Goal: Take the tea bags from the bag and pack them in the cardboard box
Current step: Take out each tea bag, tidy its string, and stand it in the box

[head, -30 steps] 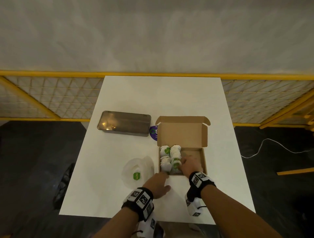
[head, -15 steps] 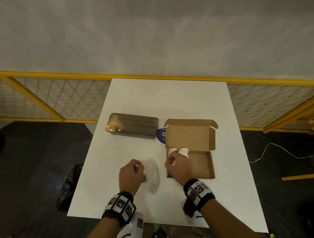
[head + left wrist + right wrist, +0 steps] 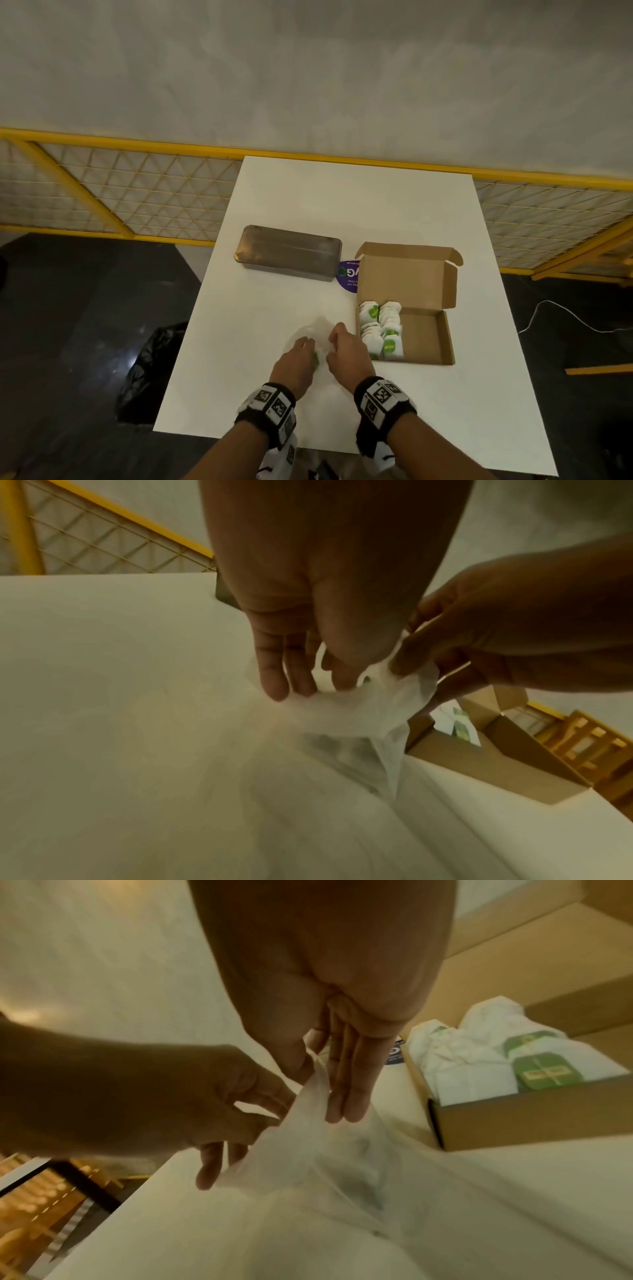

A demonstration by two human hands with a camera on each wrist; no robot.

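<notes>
The clear plastic bag (image 3: 317,334) lies on the white table (image 3: 342,205), just left of the open cardboard box (image 3: 426,334). My left hand (image 3: 308,346) pinches one edge of the bag's mouth (image 3: 274,1123). My right hand (image 3: 334,337) pinches the opposite edge (image 3: 397,669). Between the hands a green tea bag tag (image 3: 315,358) shows inside the bag. Several white tea bags (image 3: 380,329) with green tags fill the left part of the box (image 3: 479,1064); its right part is bare cardboard. The lid (image 3: 407,277) stands upright behind.
A grey metal tin (image 3: 287,253) lies behind the bag, with a purple round sticker (image 3: 347,274) between it and the box. A black bag (image 3: 150,370) sits on the floor to the left, a white cable (image 3: 565,318) to the right. A yellow mesh fence (image 3: 137,192) runs behind the table.
My right hand has left the box and come left to the plastic bag. My left hand has moved onto the bag too, and both now pinch its mouth.
</notes>
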